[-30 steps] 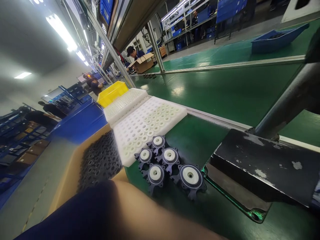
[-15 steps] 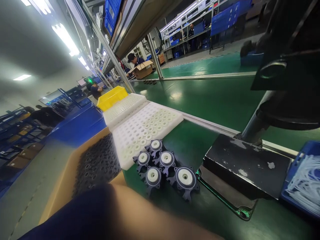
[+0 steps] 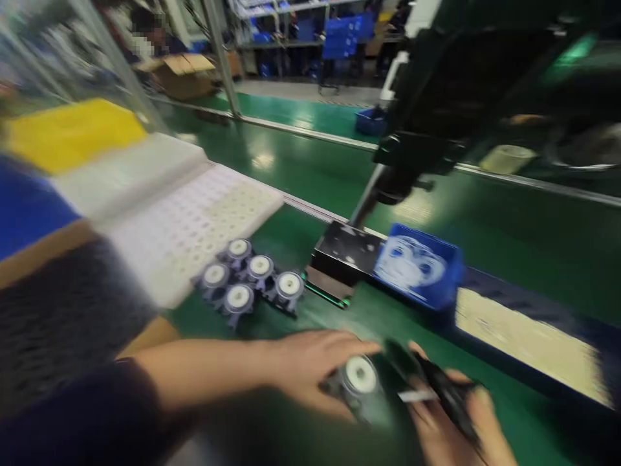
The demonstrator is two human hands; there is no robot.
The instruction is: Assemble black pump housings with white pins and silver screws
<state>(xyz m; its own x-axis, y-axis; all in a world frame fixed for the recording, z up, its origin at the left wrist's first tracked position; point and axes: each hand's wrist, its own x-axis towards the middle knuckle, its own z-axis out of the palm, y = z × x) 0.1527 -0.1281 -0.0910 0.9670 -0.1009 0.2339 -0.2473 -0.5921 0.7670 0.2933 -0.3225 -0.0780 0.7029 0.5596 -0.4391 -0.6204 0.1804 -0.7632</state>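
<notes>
My left hand [image 3: 315, 362] reaches in from the left, its thumb and fingers around a black bracket with a white ring [image 3: 360, 374] low over the green bench. My right hand [image 3: 451, 421], at the lower right, grips a dark, flat part [image 3: 449, 395] that is blurred; a thin white strip shows beside it. I cannot make out its exact kind. Several similar black brackets with white rings [image 3: 261, 266] lie grouped on the bench beyond my left wrist.
A white tray with rows of pale rings [image 3: 194, 220] lies at left, near a yellow bin [image 3: 72, 133] and a carton of black parts [image 3: 63, 343]. A black fixture block [image 3: 347, 249], a blue bin of white pieces [image 3: 446, 278] and cream-coloured pieces [image 3: 528, 343] stand right. Behind sits a person.
The view has swung to the right. Both hands are now in sight, holding parts; before, only a blurred forearm showed. The bracket group now appears farther left.
</notes>
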